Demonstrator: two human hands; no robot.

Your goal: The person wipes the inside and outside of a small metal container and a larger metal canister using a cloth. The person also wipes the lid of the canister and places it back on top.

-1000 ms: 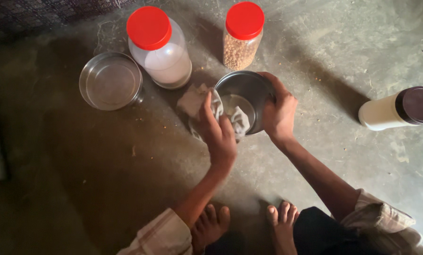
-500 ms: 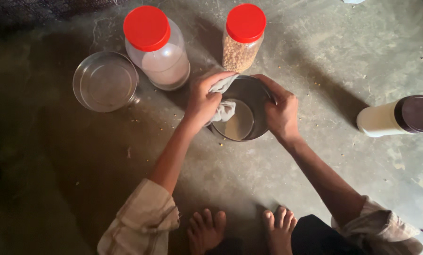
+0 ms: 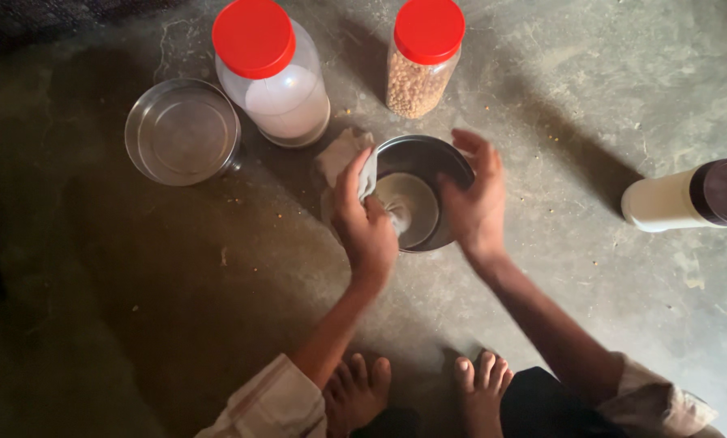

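A steel container stands on the concrete floor in front of me. My left hand grips a pale cloth and presses it over the container's near-left rim and into its inside. My right hand cups the container's right side, fingers spread along the rim. The cloth's loose end hangs over the outside of the left rim.
A steel lid lies to the left. Behind stand a red-capped jar of white powder and a red-capped jar of grains. A cream bottle with a dark cap lies at the right. My bare feet are below.
My left hand has swept with the cloth from the far-left rim round to the near-left side and into the container. My right hand stays on the right side.
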